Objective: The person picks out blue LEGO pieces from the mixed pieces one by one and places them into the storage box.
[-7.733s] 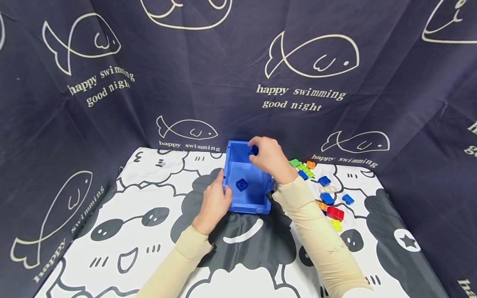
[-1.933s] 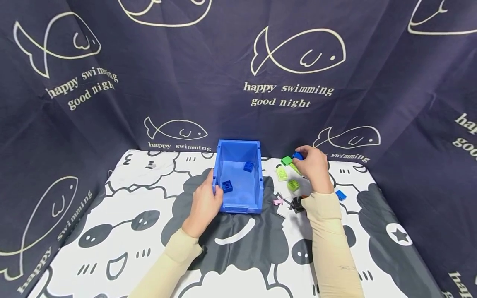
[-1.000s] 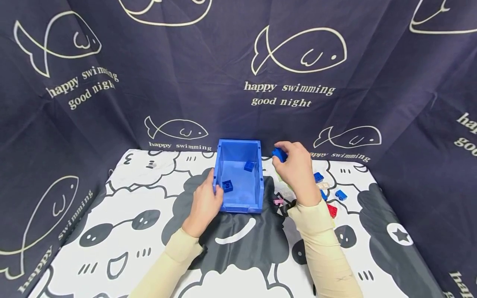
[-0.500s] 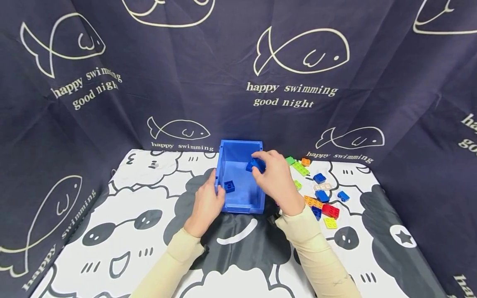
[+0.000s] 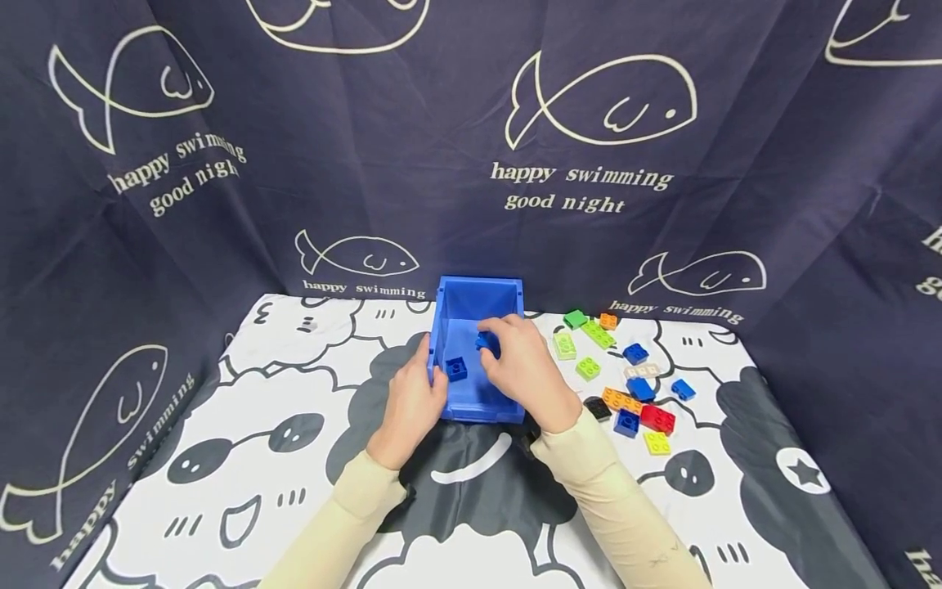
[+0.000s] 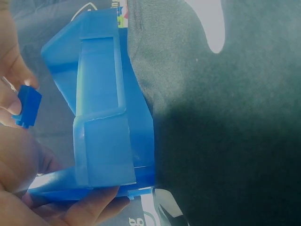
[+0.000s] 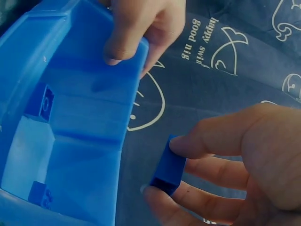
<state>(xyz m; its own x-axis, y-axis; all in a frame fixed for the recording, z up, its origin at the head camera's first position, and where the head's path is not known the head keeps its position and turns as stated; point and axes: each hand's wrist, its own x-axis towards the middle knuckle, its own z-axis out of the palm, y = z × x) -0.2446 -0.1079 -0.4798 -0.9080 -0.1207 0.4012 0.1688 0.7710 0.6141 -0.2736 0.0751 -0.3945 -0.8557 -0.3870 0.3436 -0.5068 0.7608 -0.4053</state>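
Moved since 1.0 s ago: right hand [image 5: 528, 364], with held brick [image 7: 170, 165], from beside the bin's right wall to over its interior. Left hand [image 5: 410, 401] and blue bin [image 5: 482, 411]: same station, side by side.

Right grip: thumb and fingertips pinching the held brick, blue. In the head view only a small part of it shows past the fingers; in both wrist views it appears apart from the bin's walls. Height above the bin floor: cannot tell.

Left grip: clasped on the bin's left wall, thumb on the inner face; fingers outside, mostly hidden in the head view, partly cut off at the lower left of the left wrist view.

Bin contents: 2 blue bricks. Near brick [image 5: 456, 369], plain in the head view; far brick [image 7: 37, 193], covered there by the right hand, seen in the right wrist view.

Bench, right of bin: scattered bricks, including red brick [image 5: 658, 419], orange brick [image 5: 621, 400] and yellow brick [image 5: 657, 443]. Black piece [image 5: 597, 408] by the orange brick, shape unclear.

Sleeves, 2: right sleeve [image 5: 589, 462] and left sleeve [image 5: 346, 507], both cut off by the lower edge.
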